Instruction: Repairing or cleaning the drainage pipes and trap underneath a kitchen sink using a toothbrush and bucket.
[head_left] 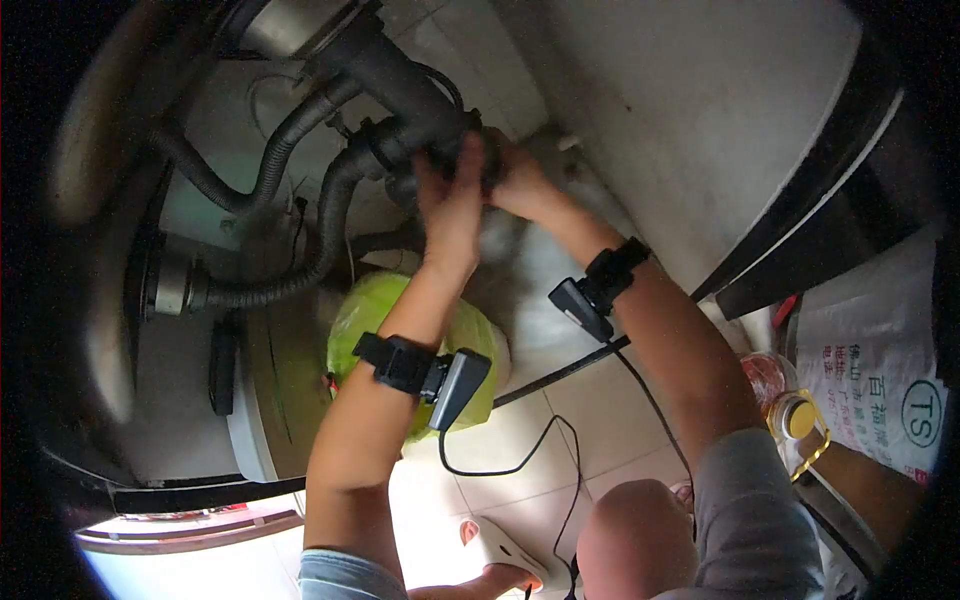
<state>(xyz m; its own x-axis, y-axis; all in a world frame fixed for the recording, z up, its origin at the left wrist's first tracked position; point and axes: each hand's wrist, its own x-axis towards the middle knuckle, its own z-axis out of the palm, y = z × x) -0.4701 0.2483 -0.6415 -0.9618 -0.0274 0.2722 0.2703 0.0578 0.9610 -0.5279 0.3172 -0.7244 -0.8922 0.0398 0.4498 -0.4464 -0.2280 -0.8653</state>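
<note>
Under a sink basin, a thick black drain pipe (400, 85) slopes down to the right from a metal sink strainer (285, 25). My left hand (455, 205) and my right hand (525, 182) are closed around the lower end of this pipe from its two sides. My left thumb and fingers point upward along the fitting, and part of the right fingers is hidden behind it. A ribbed black hose (335, 210) joins the pipe just left of my hands and curves down to a metal fitting (172, 282). Another thinner ribbed hose (290, 135) branches off higher up.
A bin lined with a yellow-green plastic bag (365, 310) stands below my left forearm. Cabinet walls (690, 90) enclose the right side. A cabinet edge (560, 372) crosses in front of the tiled floor. At the right are a yellow-lidded jar (796, 417) and a white printed sack (860, 340).
</note>
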